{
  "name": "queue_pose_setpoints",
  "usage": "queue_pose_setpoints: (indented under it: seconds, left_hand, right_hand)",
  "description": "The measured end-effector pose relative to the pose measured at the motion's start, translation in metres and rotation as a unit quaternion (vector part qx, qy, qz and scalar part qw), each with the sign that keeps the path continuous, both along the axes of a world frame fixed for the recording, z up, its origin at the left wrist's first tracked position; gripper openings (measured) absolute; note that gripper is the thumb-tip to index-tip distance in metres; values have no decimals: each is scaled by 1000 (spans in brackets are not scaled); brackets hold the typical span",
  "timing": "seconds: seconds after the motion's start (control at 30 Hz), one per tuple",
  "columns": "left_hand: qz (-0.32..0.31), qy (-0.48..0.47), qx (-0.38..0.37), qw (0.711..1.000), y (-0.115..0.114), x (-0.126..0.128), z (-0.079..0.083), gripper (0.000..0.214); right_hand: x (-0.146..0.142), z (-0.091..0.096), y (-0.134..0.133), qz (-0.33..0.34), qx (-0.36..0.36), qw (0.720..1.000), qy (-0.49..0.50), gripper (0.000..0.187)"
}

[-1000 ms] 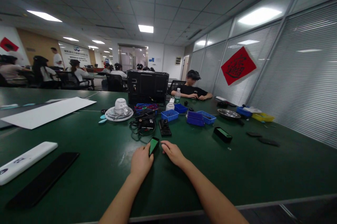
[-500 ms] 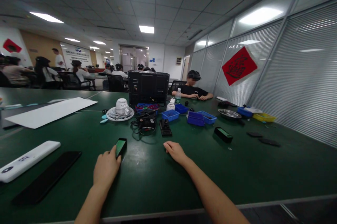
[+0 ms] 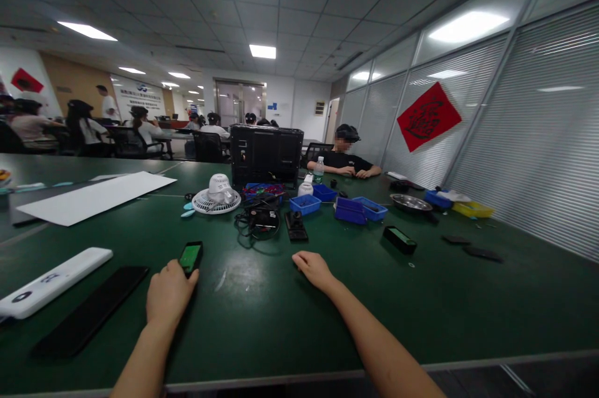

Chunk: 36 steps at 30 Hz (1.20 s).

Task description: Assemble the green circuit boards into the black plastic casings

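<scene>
My left hand (image 3: pixel 169 293) is closed around the near end of a small black box with a green inside (image 3: pixel 191 257), low over the green table (image 3: pixel 262 329). Its fingers cover part of the box. My right hand (image 3: pixel 314 270) rests on the tabletop with the fingers curled in, and nothing shows in it. A second black box with a green inside (image 3: pixel 399 240) lies farther right, apart from both hands. Left of my left hand lie a long black panel (image 3: pixel 91 310) and a white elongated casing (image 3: pixel 56 282).
Across the middle stand a white fan part (image 3: pixel 218 195), a black cabled device (image 3: pixel 262 218), a black stand (image 3: pixel 296 226), blue trays (image 3: pixel 305 204) and a large black case (image 3: pixel 266 155). A metal dish (image 3: pixel 410 203) is at right. Another person (image 3: pixel 346 158) sits across the table.
My left hand has moved left with the black box, whose green inside now shows more fully. My right hand keeps its place on the table. The view has shifted slightly.
</scene>
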<state>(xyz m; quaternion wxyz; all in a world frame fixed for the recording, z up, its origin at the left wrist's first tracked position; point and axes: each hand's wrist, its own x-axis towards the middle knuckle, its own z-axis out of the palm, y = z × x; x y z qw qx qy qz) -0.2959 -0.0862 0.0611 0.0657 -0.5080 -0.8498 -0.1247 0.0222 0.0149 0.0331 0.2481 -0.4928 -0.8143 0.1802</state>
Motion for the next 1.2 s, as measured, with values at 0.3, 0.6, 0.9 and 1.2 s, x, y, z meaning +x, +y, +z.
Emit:
queue_pose_setpoints:
  seconds: [0.3,0.6,0.9,1.2]
  left_hand:
    - [-80,21,14,997,1,47,-5,41]
    - [-208,-81,22,974,19,130,-14,41]
    - [-366,-230,8,902,45,178,-23,81]
    - [-415,-381,9,826,67,175,-50,60]
  right_hand:
    - [2,0,0,6,-6,1000,22,38]
    - [6,-2,2,8,-3,999,47,36]
    - [15,0,12,-79,7,992,99,38]
    - [4,7,-7,-133,-28,990,-44,71]
